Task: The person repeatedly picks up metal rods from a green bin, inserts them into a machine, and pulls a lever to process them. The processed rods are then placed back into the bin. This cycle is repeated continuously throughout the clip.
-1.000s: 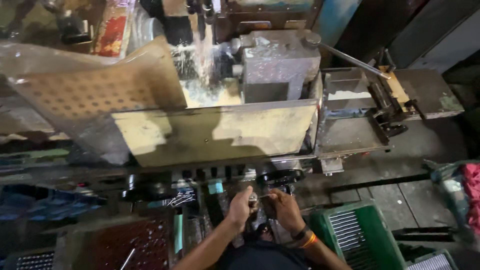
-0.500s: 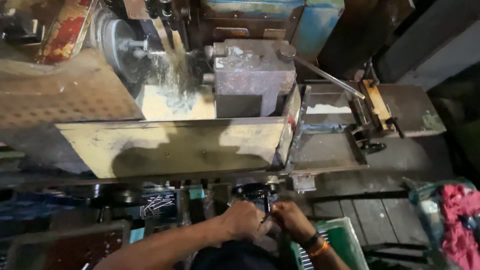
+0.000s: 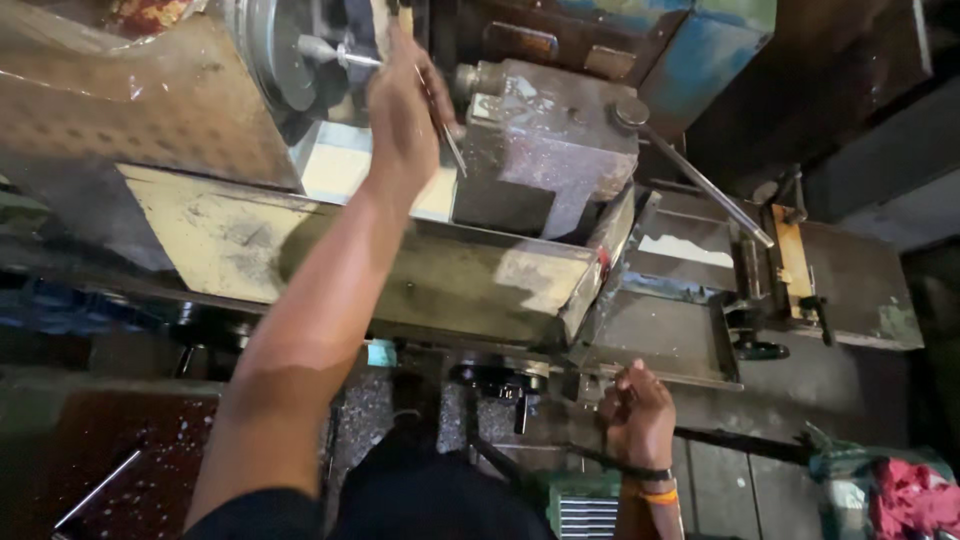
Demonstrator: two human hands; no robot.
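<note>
At the lathe's chuck end, the left hand [image 3: 405, 105] reaches up over the splash tray's front edge, fingers pinched on a thin metal rod [image 3: 452, 150] that slants down toward the grey tool block [image 3: 545, 150]. Just left of the hand, the round chuck [image 3: 270, 60] carries a short shiny stub. Between the hand and the block only a narrow gap is open; the yellowed splash tray [image 3: 300, 250] leaves wider room along its front wall. Lower right, the right hand [image 3: 638, 415] hangs curled, fingers drawn together near the machine's lower edge, an orange band at the wrist; whether it holds anything cannot be told. A long lever [image 3: 700, 185] runs from the block toward the right end. Far right, at the bottom corner, a red cloth [image 3: 905, 500] lies bunched. A blue panel [image 3: 700, 45] backs the machine at the top edge.
</note>
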